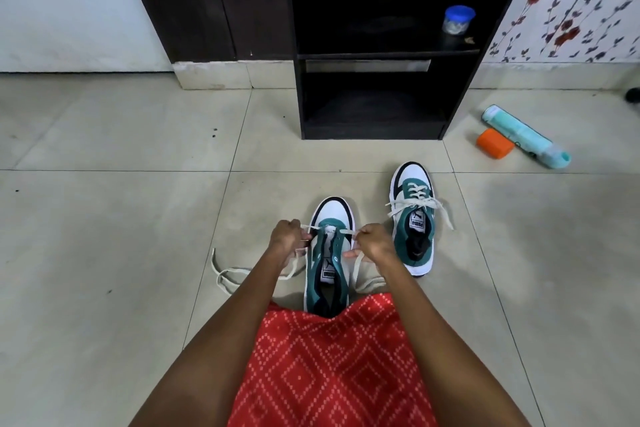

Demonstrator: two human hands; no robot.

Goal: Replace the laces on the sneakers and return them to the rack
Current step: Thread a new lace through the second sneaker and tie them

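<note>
While left hand (286, 236) and right hand (375, 243) each pinch cream lace (346, 231), near sneaker (328, 274) sits between them.

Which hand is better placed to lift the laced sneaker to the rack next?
Right, probably. The right hand pinches the cream lace directly beside the laced green-and-white sneaker; the left hand is on the far side of the unfinished green-and-white sneaker, so it would have to cross over it.

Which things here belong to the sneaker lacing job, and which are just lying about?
For the job: near sneaker, far sneaker, lace pinched by left hand and right hand, rack.
Lying about: blue-lidded jar on the rack, orange box, teal bottle.
</note>
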